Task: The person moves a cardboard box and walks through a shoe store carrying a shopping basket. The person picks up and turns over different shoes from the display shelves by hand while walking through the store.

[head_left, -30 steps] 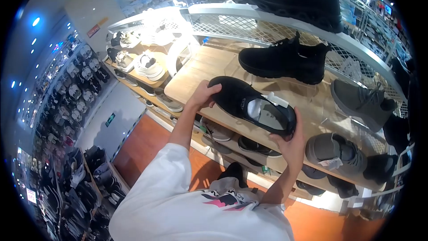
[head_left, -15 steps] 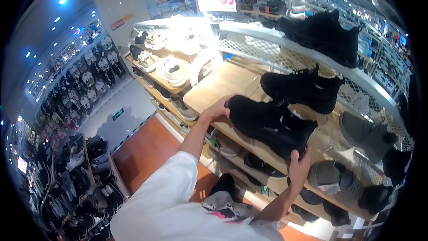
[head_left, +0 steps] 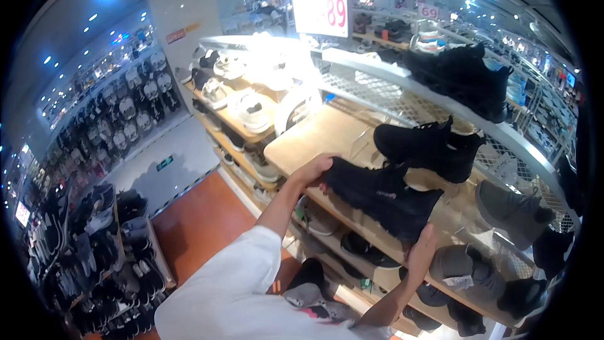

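A black shoe [head_left: 384, 198] is held side-on over the front part of the wooden shelf [head_left: 308, 135], its toe to the left. My left hand [head_left: 313, 170] grips the toe end, thumb on top and fingertips underneath. At the heel, my right hand [head_left: 423, 249] is closed against the shoe's back; part of its fingers is hidden. Behind the held shoe, another black shoe [head_left: 431, 150] stands on the shelf. Grey shoes [head_left: 469, 271] with a white tag sit to the right of my right hand.
A black shoe [head_left: 462, 79] stands on the upper mesh rack. Light-coloured shoes [head_left: 250, 112] line the shelf at the left. Lower shelves hold more shoes [head_left: 362, 249]. A price sign [head_left: 321, 12] rises behind the rack, and dark footwear [head_left: 94, 245] fills a stand at lower left.
The shoe has turned from showing its opening to showing its side, and both hands have moved with it, lower in view. The camera view has shifted, so the shelves appear lower and slightly right.
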Action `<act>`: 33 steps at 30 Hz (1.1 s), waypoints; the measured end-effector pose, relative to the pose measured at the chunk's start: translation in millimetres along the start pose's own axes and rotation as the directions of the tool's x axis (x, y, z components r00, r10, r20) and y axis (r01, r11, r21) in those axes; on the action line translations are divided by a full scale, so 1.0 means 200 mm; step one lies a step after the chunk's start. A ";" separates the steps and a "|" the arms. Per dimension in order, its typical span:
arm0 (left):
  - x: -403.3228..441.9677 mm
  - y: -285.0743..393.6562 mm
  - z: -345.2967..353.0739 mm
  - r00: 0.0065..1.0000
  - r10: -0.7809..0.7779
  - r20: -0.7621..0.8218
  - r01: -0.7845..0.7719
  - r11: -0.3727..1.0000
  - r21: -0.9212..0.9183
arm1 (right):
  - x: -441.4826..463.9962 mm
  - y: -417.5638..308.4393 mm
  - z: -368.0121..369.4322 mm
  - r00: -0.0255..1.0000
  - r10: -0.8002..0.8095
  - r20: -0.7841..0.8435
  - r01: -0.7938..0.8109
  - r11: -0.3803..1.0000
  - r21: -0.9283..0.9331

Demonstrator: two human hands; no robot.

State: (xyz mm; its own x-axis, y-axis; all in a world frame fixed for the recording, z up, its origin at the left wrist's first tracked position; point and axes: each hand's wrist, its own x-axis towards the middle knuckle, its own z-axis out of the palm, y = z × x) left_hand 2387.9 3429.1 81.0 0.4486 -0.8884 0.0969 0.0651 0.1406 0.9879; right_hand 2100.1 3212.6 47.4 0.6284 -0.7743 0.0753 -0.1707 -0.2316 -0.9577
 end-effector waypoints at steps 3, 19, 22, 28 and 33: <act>0.02 -0.05 -0.06 0.998 0.058 -0.025 -0.057 0.997 0.046 | 0.00 -0.12 -0.01 0.998 -0.047 -0.050 0.042 0.993 -0.108; -0.02 0.09 0.05 0.999 0.024 -0.030 -0.017 0.977 0.212 | -0.01 -0.03 -0.01 0.937 -0.339 0.083 0.312 0.921 0.233; -0.03 0.06 0.04 0.997 0.042 -0.059 -0.032 0.987 0.156 | -0.01 -0.01 -0.04 0.948 -0.305 0.089 0.285 0.941 0.182; -0.03 0.09 0.07 0.995 -0.002 -0.101 0.015 0.991 0.133 | -0.05 -0.07 -0.01 0.975 -0.220 -0.010 0.219 0.962 0.162; 0.01 0.04 0.07 0.971 -0.051 -0.234 0.101 0.973 0.206 | -0.02 -0.07 -0.01 0.925 -0.359 -0.125 0.371 0.924 0.092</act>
State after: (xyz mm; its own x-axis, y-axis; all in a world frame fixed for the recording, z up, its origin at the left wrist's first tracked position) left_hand 2376.1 3423.1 90.9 0.6406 -0.7677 0.0155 -0.0754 -0.0427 0.9962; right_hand 2099.3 3218.4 61.8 0.5474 -0.7068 0.4481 0.1452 -0.4472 -0.8826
